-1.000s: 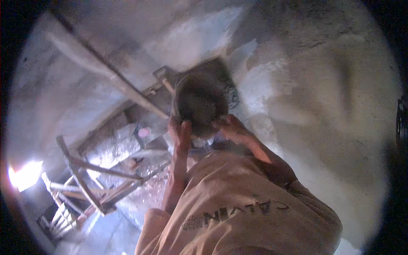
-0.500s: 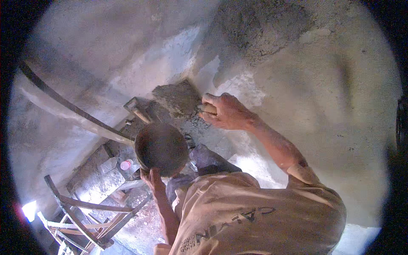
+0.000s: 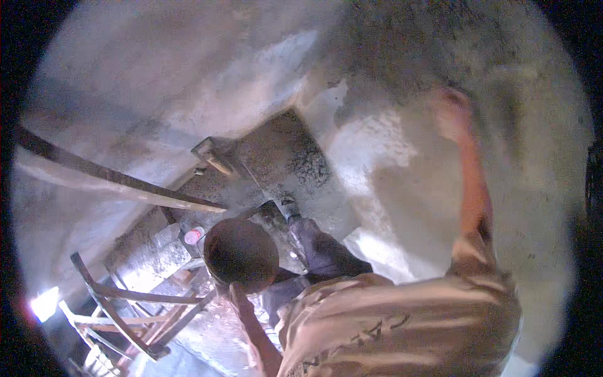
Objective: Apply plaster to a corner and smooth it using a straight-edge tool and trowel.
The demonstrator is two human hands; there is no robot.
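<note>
My left hand (image 3: 242,303) grips the rim of a round dark bucket (image 3: 268,251), its thumb over the near edge. The bucket is tilted so its shadowed inside faces up; its contents cannot be made out. My right arm reaches up to the wall on the right. At its end my right hand (image 3: 453,113) is a blurred, fist-like shape beside a dark, rough patch of mortar (image 3: 383,47). The trowel it gripped half a second ago is lost in the blur against that patch.
A block-like tool with a wooden handle (image 3: 217,158) lies below the wall. My shoe (image 3: 287,204) is near the bucket. A pink-topped bottle (image 3: 193,235) stands left of it. A wooden trestle (image 3: 135,295) stands lower left, under a long curved ledge (image 3: 119,169).
My right hand has swung up and right, from over the floor corner to the wall, taking the mortar-loaded trowel away. The bucket in my left hand has dropped slightly lower in view.
</note>
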